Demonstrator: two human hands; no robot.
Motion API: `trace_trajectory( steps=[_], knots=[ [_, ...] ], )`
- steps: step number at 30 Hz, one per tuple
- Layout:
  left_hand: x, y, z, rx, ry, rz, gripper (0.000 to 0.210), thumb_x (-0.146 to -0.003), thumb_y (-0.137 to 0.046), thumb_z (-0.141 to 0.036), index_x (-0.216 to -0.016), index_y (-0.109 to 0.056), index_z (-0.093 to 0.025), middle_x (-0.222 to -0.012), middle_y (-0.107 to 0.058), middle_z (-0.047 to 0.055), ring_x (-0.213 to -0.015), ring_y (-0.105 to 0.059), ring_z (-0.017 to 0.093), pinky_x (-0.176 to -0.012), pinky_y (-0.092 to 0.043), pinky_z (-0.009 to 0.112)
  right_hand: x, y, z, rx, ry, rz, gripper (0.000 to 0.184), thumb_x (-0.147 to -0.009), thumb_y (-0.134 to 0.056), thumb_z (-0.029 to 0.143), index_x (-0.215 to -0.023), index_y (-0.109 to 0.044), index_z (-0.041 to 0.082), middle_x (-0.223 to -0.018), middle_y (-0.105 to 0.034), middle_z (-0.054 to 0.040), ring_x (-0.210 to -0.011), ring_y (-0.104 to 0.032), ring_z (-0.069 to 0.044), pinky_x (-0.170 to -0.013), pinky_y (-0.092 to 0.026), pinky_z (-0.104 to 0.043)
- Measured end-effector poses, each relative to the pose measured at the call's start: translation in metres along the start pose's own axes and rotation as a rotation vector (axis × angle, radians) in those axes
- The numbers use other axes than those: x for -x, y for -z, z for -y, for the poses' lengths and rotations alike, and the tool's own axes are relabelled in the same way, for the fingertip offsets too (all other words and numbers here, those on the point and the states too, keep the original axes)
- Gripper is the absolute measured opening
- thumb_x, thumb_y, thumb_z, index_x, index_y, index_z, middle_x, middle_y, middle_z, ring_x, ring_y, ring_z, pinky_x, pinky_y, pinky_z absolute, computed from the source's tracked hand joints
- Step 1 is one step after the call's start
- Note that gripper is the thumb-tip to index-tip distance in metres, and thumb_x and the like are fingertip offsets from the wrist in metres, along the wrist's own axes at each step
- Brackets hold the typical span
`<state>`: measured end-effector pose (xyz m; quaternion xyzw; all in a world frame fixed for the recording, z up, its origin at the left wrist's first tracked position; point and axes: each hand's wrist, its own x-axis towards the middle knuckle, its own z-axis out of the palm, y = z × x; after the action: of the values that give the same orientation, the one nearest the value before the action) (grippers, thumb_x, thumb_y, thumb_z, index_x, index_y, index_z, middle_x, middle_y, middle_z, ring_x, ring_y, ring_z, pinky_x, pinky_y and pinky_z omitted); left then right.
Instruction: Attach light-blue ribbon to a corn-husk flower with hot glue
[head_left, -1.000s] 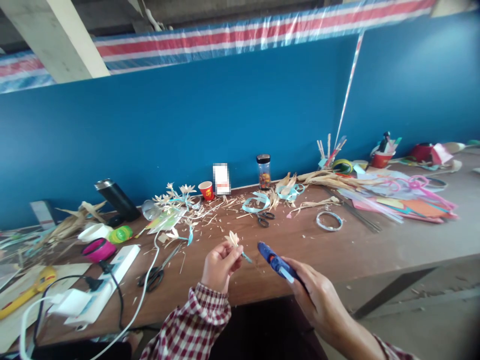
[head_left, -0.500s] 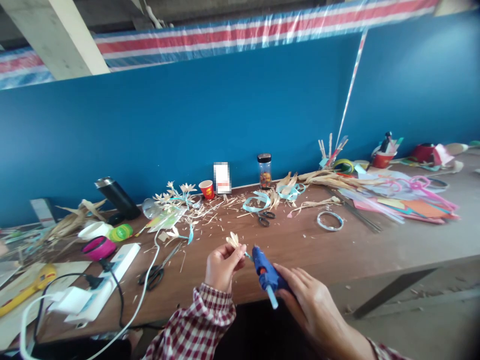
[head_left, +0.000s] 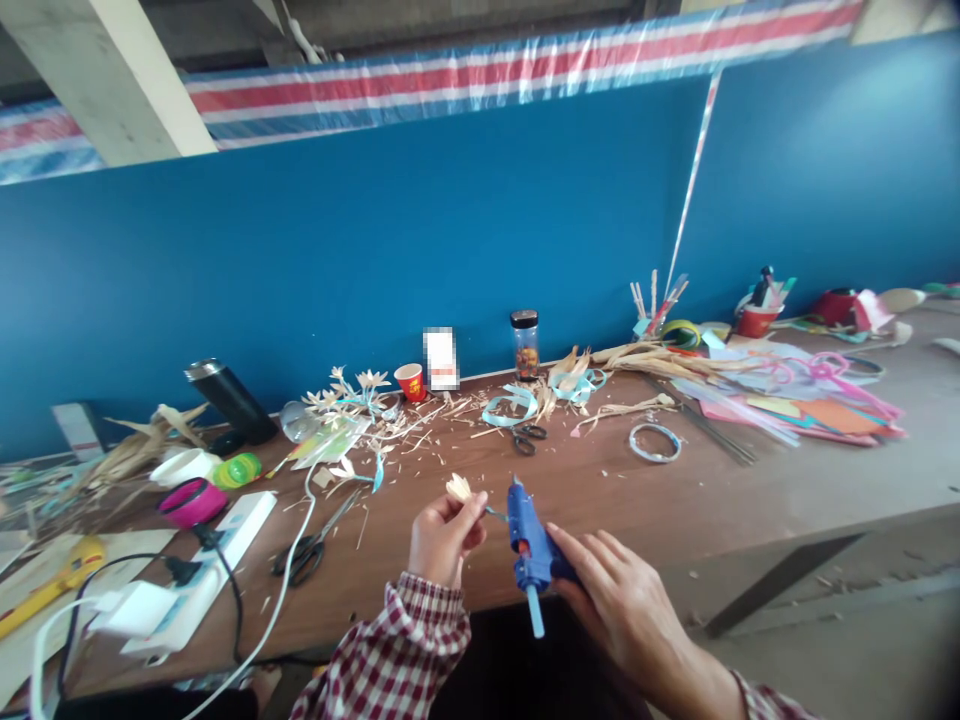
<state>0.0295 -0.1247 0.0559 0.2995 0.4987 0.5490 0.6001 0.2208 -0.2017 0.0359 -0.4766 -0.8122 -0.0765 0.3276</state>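
Observation:
Between the thumb and fingers of my left hand point(head_left: 448, 532) is a small pale flower point(head_left: 458, 488) of dried husk-like petals, its thin bluish stem poking out to the right. My right hand point(head_left: 619, 590) is wrapped round the handle of a blue hot glue gun point(head_left: 527, 535). A translucent glue stick point(head_left: 535, 612) sticks out of the gun's back end, towards me. The gun's nozzle points away, a little right of the flower's stem, and I see a gap between them. Part of the gun's handle is hidden by my fingers.
Scissors point(head_left: 304, 556) and a white power strip point(head_left: 206, 570) with cords lie on the left. Finished-looking pale flowers point(head_left: 360, 390), a red paper cup point(head_left: 410, 382) and a lidded jar point(head_left: 525, 345) stand at the back. Black scissors point(head_left: 527, 438), a wire ring point(head_left: 655, 443) and coloured paper point(head_left: 840, 412) lie further right.
The glue gun has turned more upright, its nozzle slightly higher and its glue stick end lower and to the left. The flower has tipped a little left in my left hand.

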Motion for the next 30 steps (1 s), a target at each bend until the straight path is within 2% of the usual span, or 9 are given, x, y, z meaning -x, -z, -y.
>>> trace_trajectory(
  steps=[5, 8, 10, 13, 18, 21, 25, 27, 30],
  knots=[
    [-0.001, 0.001, -0.001, 0.055, 0.019, -0.042, 0.034, -0.047, -0.084, -0.029, -0.054, -0.056, -0.011, -0.044, -0.052, -0.005, -0.039, -0.045, 0.002, -0.038, -0.04, 0.012, 0.01, -0.006, 0.004, 0.054, 0.085, 0.07, 0.041, -0.09, -0.045, 0.036, -0.128, -0.047, 0.018, -0.086, -0.066, -0.008, -0.074, -0.059, -0.02, -0.065, -0.052, -0.033],
    [-0.003, 0.005, -0.003, 0.071, 0.053, -0.087, 0.031, -0.047, -0.084, -0.028, -0.058, -0.06, -0.011, -0.044, -0.052, -0.005, -0.039, -0.046, 0.003, -0.039, -0.042, 0.011, 0.02, -0.002, -0.006, 0.011, 0.091, 0.001, 0.046, -0.089, -0.047, 0.035, -0.132, -0.043, 0.018, -0.089, -0.066, -0.008, -0.076, -0.06, -0.02, -0.071, -0.052, -0.034],
    [-0.004, 0.007, -0.004, 0.081, 0.061, -0.079, 0.028, -0.05, -0.083, -0.026, -0.06, -0.062, -0.011, -0.042, -0.051, -0.005, -0.039, -0.047, 0.003, -0.039, -0.044, 0.011, 0.025, 0.001, -0.014, -0.029, 0.061, -0.062, 0.048, -0.089, -0.048, 0.03, -0.135, -0.038, 0.017, -0.098, -0.066, -0.0098, -0.08, -0.061, -0.021, -0.077, -0.051, -0.037],
    [-0.004, 0.007, -0.002, 0.102, 0.06, -0.05, 0.024, -0.054, -0.082, -0.021, -0.062, -0.062, -0.01, -0.052, -0.061, 0.001, -0.043, -0.053, 0.004, -0.043, -0.049, 0.012, 0.025, 0.003, -0.019, -0.103, -0.02, -0.109, 0.049, -0.089, -0.046, 0.024, -0.136, -0.035, 0.017, -0.107, -0.064, -0.0122, -0.085, -0.061, -0.023, -0.08, -0.05, -0.039],
    [-0.002, 0.005, 0.0, 0.149, 0.059, -0.029, 0.017, -0.063, -0.076, -0.011, -0.069, -0.06, -0.01, -0.062, -0.066, 0.005, -0.052, -0.061, 0.009, -0.05, -0.054, 0.016, 0.019, 0.002, -0.016, -0.226, -0.101, -0.16, 0.045, -0.088, -0.045, 0.02, -0.133, -0.038, 0.017, -0.107, -0.062, -0.0125, -0.088, -0.06, -0.024, -0.075, -0.051, -0.038],
    [-0.003, 0.006, 0.0, 0.187, 0.034, -0.041, 0.017, -0.064, -0.073, -0.002, -0.07, -0.059, -0.01, -0.064, -0.066, 0.005, -0.057, -0.064, 0.011, -0.055, -0.055, 0.018, 0.017, 0.001, -0.02, -0.21, -0.177, -0.186, 0.042, -0.088, -0.044, 0.021, -0.13, -0.041, 0.017, -0.106, -0.062, -0.0123, -0.089, -0.06, -0.023, -0.076, -0.05, -0.037],
    [-0.006, 0.014, -0.002, 0.185, -0.039, -0.062, 0.02, -0.063, -0.069, 0.007, -0.072, -0.062, -0.009, -0.068, -0.068, 0.005, -0.063, -0.066, 0.011, -0.062, -0.056, 0.017, 0.018, 0.005, -0.049, -0.068, -0.31, -0.17, 0.038, -0.09, -0.041, 0.024, -0.126, -0.043, 0.017, -0.11, -0.06, -0.0122, -0.097, -0.057, -0.024, -0.083, -0.048, -0.039],
    [-0.008, 0.021, -0.006, 0.171, -0.064, -0.061, 0.018, -0.065, -0.068, 0.006, -0.073, -0.064, -0.01, -0.068, -0.068, 0.004, -0.059, -0.065, 0.01, -0.058, -0.056, 0.016, 0.021, 0.01, -0.072, 0.063, -0.369, -0.14, 0.037, -0.09, -0.039, 0.025, -0.125, -0.044, 0.015, -0.109, -0.06, -0.0126, -0.098, -0.056, -0.025, -0.084, -0.046, -0.041],
    [-0.012, 0.031, -0.015, 0.177, -0.012, -0.092, 0.017, -0.07, -0.063, 0.004, -0.073, -0.066, -0.012, -0.064, -0.067, 0.001, -0.054, -0.063, 0.008, -0.054, -0.055, 0.015, 0.023, 0.018, -0.11, 0.307, -0.46, -0.072, 0.038, -0.089, -0.038, 0.025, -0.124, -0.046, 0.011, -0.102, -0.062, -0.0139, -0.093, -0.056, -0.027, -0.081, -0.047, -0.041]
  ],
)
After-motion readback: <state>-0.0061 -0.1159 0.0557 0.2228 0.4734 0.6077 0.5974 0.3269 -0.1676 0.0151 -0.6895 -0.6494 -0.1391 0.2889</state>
